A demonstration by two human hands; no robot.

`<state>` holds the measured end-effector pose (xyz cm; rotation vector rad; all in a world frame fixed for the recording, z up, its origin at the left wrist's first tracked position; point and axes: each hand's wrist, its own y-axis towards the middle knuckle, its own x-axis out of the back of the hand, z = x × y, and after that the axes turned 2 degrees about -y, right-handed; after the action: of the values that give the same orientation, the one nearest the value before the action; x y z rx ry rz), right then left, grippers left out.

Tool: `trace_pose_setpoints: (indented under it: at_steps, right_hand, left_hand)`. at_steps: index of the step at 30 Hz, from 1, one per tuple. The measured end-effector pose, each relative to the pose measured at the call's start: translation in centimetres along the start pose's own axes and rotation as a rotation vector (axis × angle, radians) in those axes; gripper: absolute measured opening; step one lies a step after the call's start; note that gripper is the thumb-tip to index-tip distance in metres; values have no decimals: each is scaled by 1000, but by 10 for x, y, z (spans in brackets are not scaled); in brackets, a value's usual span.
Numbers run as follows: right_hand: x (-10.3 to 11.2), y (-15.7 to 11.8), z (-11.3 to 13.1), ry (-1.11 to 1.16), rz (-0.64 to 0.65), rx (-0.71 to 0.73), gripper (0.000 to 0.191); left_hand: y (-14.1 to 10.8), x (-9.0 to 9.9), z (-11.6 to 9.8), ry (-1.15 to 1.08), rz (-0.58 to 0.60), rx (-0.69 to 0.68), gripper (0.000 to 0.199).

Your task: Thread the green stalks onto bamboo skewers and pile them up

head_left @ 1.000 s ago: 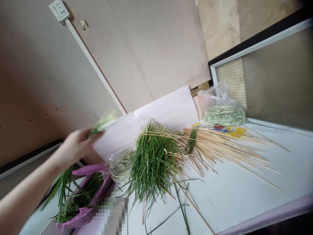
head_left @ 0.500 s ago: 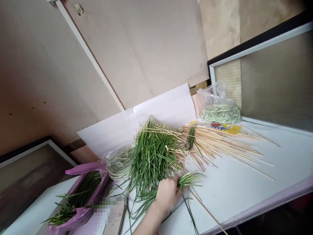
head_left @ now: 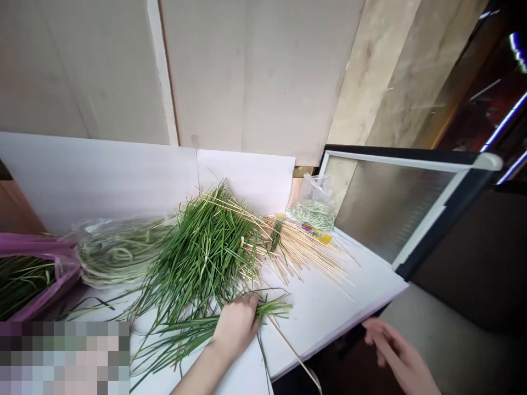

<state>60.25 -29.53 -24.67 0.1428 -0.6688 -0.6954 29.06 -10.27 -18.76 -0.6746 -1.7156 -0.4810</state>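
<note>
TEXT: none legible | yellow wrapper [head_left: 325,238]: printed marks, too small to read

white board [head_left: 102,181] — upright along wall [head_left: 263,71] | vertical pale strip [head_left: 161,71] above it | framed pane [head_left: 382,203] — right side

The bare, rounded-backed left hand [head_left: 237,317] is joined by a narrow wrist [head_left: 219,348] to a slender, uncovered left forearm [head_left: 199,376], cropped by the lower edge of view. The bare, slim-fingered right hand [head_left: 394,349] is shown slightly blurred, likewise cropped below.
</note>
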Motion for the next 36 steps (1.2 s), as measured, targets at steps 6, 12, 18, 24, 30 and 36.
trace_pose_setpoints:
  at_steps: [6, 12, 18, 24, 30, 36]
  right_hand:
    - [-23, 147, 31, -443, 149, 288, 26]
    - [-81, 200, 33, -769, 266, 305, 12]
    - [-105, 200, 32, -952, 353, 320, 11]
    - [-104, 205, 35, -1021, 384, 255, 16]
    - [-83, 214, 41, -1027, 408, 198, 19]
    - [-78, 212, 37, -949, 406, 208, 17]
  left_hand:
    - [-2, 2, -1, -65, -48, -41, 22]
    - [-9, 0, -3, -84, -96, -111, 27]
    - [-14, 3, -8, -104, -163, -84, 28]
    - [-16, 6, -14, -120, -113, -32, 30]
    - [-14, 4, -11, -164, -111, -27, 31]
    - [-10, 8, -11, -169, -81, 1, 28]
